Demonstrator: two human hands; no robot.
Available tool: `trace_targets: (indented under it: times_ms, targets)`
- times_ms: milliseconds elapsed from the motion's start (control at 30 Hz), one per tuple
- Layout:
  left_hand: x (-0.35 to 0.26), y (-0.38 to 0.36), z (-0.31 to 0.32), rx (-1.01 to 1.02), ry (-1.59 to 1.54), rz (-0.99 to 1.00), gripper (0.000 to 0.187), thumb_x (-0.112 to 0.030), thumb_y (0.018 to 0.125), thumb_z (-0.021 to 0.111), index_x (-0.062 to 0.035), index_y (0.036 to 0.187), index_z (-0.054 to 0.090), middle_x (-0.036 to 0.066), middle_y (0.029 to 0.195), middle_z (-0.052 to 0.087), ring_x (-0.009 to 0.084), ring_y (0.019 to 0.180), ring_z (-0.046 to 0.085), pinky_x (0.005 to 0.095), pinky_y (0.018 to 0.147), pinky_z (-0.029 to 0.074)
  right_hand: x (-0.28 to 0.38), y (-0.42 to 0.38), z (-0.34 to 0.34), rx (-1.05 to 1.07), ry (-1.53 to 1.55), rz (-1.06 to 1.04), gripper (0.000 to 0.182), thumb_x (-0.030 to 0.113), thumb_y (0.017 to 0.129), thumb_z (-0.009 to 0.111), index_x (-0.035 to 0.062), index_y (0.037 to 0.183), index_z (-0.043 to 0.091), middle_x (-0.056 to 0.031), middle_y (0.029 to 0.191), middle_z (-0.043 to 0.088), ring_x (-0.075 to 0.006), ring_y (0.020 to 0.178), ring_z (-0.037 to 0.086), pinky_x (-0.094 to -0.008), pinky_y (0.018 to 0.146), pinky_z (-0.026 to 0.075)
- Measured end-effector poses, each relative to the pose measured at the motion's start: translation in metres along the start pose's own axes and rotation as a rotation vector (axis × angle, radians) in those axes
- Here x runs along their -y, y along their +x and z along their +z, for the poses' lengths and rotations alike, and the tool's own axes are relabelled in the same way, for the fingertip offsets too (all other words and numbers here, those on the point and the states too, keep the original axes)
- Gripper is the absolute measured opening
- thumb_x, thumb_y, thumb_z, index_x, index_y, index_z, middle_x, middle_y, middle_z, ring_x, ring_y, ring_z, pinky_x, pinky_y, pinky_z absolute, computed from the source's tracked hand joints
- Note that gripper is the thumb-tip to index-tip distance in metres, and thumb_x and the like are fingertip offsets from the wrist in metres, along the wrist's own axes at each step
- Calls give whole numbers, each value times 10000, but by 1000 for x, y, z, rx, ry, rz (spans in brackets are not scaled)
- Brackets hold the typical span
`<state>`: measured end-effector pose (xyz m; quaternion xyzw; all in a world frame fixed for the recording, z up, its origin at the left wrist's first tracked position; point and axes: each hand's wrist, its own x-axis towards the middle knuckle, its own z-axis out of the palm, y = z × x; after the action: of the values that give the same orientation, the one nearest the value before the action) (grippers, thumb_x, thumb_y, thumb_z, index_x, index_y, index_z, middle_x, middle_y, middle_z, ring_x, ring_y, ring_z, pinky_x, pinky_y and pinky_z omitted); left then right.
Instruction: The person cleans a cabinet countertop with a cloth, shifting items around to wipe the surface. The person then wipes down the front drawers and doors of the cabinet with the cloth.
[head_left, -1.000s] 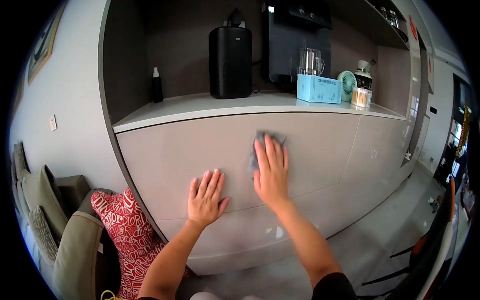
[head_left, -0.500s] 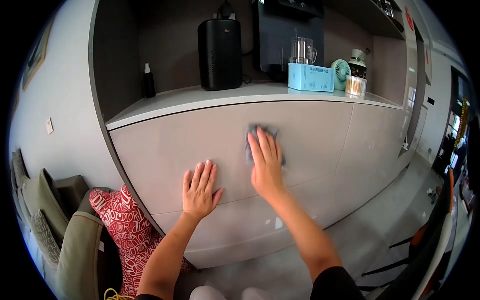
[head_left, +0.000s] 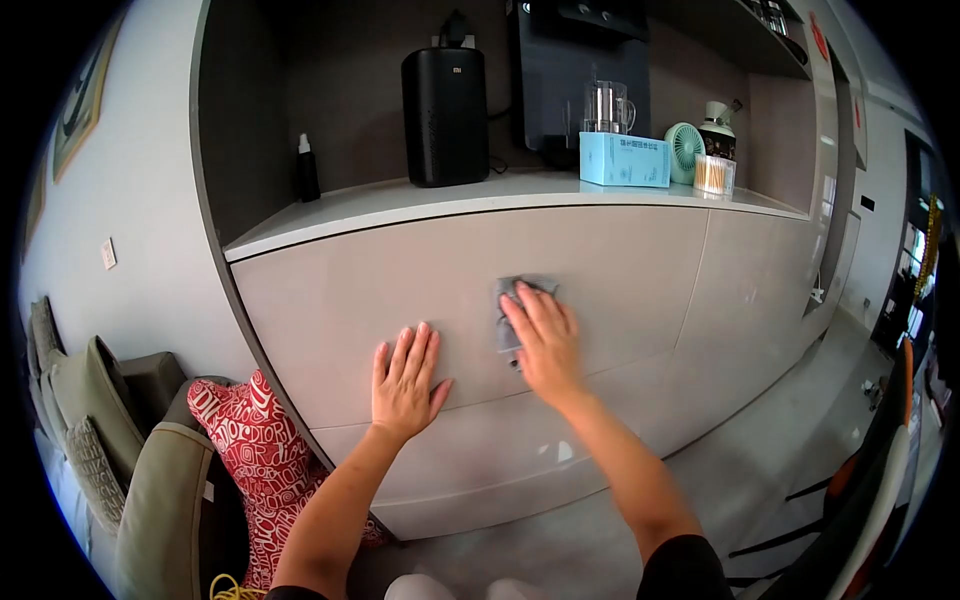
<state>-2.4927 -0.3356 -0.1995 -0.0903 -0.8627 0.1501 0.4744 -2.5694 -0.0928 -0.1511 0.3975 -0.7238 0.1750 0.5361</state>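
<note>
My right hand [head_left: 548, 345] presses a grey cloth [head_left: 508, 322] against the glossy beige cabinet front [head_left: 620, 270]. The cloth shows along the left and top of the fingers; the rest is hidden beneath the hand. Lower and to the left, my left hand [head_left: 405, 385] lies flat on the same panel, fingers stretched upward and thumb out to the side. Nothing is in it. Just below both hands runs a horizontal seam in the cabinet front.
Along the shelf [head_left: 400, 205] above stand a black spray bottle [head_left: 306, 170], a black Mi device [head_left: 445, 120], a light-blue box [head_left: 625, 160], a small green fan [head_left: 685, 150] and a tub of cotton swabs [head_left: 714, 175]. A red patterned cushion [head_left: 255, 440] sits lower left; chairs [head_left: 850, 500] are at right.
My right hand and the cloth have slid down a little on the panel. My left hand stays in place on it. The view has shifted slightly.
</note>
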Motion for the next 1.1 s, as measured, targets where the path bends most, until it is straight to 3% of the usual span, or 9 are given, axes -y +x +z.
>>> trace_targets:
  times_ms: [133, 300, 367, 400, 500, 533, 633, 833, 1100]
  targets:
    - [-3, 1, 0, 14, 1, -14, 820, -459, 915, 586, -44, 1558, 291, 116, 1637, 252, 308, 1519, 196, 530, 1218, 92, -5, 25, 5, -300, 87, 284, 611, -66, 819, 558, 54, 1415, 505, -211, 1389, 451, -410, 1199, 486, -493, 1029, 394]
    - [-2, 1, -2, 9, -21, -11, 809, -439, 909, 605, -41, 1548, 310, 116, 1646, 224, 314, 1522, 182, 538, 1214, 105, 8, 31, 16, -220, 149, 120, 589, -61, 849, 537, 66, 1423, 503, -206, 1366, 457, -397, 1163, 504, -478, 994, 426]
    - [-5, 6, -17, 4, -52, -32, 793, -389, 892, 636, -47, 1539, 330, 104, 1591, 312, 297, 1477, 271, 513, 1190, 189, -16, 17, 8, -132, 121, 29, 594, -57, 860, 532, 87, 1435, 499, -197, 1348, 462, -389, 1134, 518, -471, 976, 440]
    - [-10, 10, -25, 0, -69, -43, 787, -365, 884, 652, -51, 1535, 340, 98, 1564, 357, 289, 1454, 315, 500, 1178, 230, -19, 12, 0, -156, 155, 136, 641, -95, 828, 532, 100, 1438, 503, -185, 1350, 445, -385, 1141, 498, -471, 975, 434]
    - [-20, 42, -43, 9, -128, 54, 786, -278, 844, 689, -68, 1526, 359, 57, 1404, 472, 235, 1307, 450, 419, 1084, 356, 7, 11, 11, -266, 225, 315, 710, -142, 764, 466, 87, 1435, 511, -198, 1369, 416, -396, 1214, 446, -457, 1049, 379]
    - [-25, 60, -46, -157, -56, 108, 775, -207, 828, 681, -89, 1528, 370, 16, 1210, 515, 181, 1105, 525, 336, 917, 446, 11, 12, 12, -289, 264, 332, 731, -158, 747, 438, 77, 1436, 507, -201, 1370, 408, -396, 1229, 428, -457, 1063, 364]
    - [-38, 101, -53, -29, 168, 127, 768, -168, 825, 669, -90, 1531, 379, 7, 1075, 526, 154, 947, 548, 291, 772, 488, 7, 9, 8, -258, 248, 307, 736, -176, 747, 482, 95, 1431, 513, -169, 1395, 392, -388, 1182, 445, -477, 1010, 413]
    - [-45, 113, -50, -57, 358, 173, 819, -126, 796, 673, -88, 1548, 350, -14, 898, 498, 103, 770, 525, 216, 560, 480, 8, 8, 6, -225, 195, 316, 764, -192, 723, 528, 106, 1427, 514, -151, 1409, 387, -385, 1194, 438, -471, 1010, 424]
    - [-53, 114, -46, -7, 334, 123, 789, -141, 821, 673, -86, 1544, 364, 15, 898, 517, 131, 727, 545, 224, 581, 502, 13, 5, 9, -203, 184, 366, 822, -186, 706, 572, 146, 1452, 483, -135, 1434, 376, -380, 1195, 424, -472, 1005, 429]
